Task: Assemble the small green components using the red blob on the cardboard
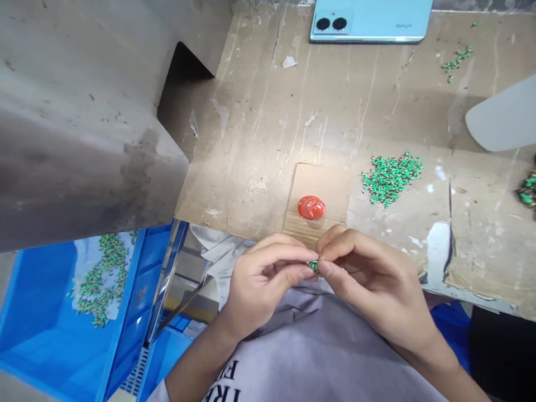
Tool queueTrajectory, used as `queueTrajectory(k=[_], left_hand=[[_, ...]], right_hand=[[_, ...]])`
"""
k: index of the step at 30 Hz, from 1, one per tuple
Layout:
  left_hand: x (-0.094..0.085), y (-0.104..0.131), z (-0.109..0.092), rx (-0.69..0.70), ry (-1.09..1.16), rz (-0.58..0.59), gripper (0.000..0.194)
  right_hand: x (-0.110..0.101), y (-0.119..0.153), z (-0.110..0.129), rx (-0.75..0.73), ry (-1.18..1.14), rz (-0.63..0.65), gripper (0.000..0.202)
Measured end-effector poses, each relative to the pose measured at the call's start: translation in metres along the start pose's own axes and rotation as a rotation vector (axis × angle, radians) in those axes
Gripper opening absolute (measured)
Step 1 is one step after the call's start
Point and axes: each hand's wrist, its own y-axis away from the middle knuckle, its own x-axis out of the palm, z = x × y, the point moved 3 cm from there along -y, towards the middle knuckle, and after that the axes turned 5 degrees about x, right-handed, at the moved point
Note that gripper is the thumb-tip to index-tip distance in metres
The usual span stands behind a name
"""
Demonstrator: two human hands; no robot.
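Observation:
My left hand (pixel 268 274) and my right hand (pixel 371 276) meet at the near edge of the work table, in front of my body. Between their thumbs and forefingers they pinch a few small green pieces (pixel 312 266); how many each hand has cannot be made out. Just beyond my fingertips, a glossy red-orange blob (pixel 311 207) sits on a square of cardboard (pixel 320 177). A loose heap of small green pieces with dark and coppery ends (pixel 392 177) lies to the right of the cardboard.
A light blue phone (pixel 372 22) lies at the far edge. More green pieces (pixel 456 60) are scattered at far right, near a pale rounded object (pixel 502 117). A metal housing (pixel 92 123) stands on the left. Below it, a blue crate (pixel 37 312) holds green pieces on a white sheet.

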Motion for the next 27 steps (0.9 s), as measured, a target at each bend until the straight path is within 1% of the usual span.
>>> queueTrajectory(k=[3, 9, 16, 20, 23, 27], left_hand=[[0.000, 0.001, 0.001, 0.024, -0.036, 0.010, 0.021], [0.000, 0.001, 0.002, 0.012, -0.056, -0.007, 0.024], [-0.001, 0.003, 0.002, 0.047, -0.121, -0.021, 0.018], [-0.002, 0.004, 0.003, 0.016, -0.144, -0.039, 0.011], [-0.002, 0.003, 0.003, 0.008, -0.120, -0.058, 0.010], [0.000, 0.002, 0.002, 0.033, -0.069, -0.066, 0.012]], right_hand=[[-0.001, 0.001, -0.001, 0.010, -0.005, 0.023, 0.017], [-0.003, -0.001, 0.000, 0.032, 0.056, 0.068, 0.018], [-0.007, -0.004, 0.012, -0.040, 0.231, 0.103, 0.020], [-0.009, -0.005, 0.019, -0.079, 0.320, 0.130, 0.018], [-0.008, -0.003, 0.020, -0.089, 0.336, 0.129, 0.015], [-0.007, 0.000, 0.016, -0.037, 0.305, 0.099, 0.008]])
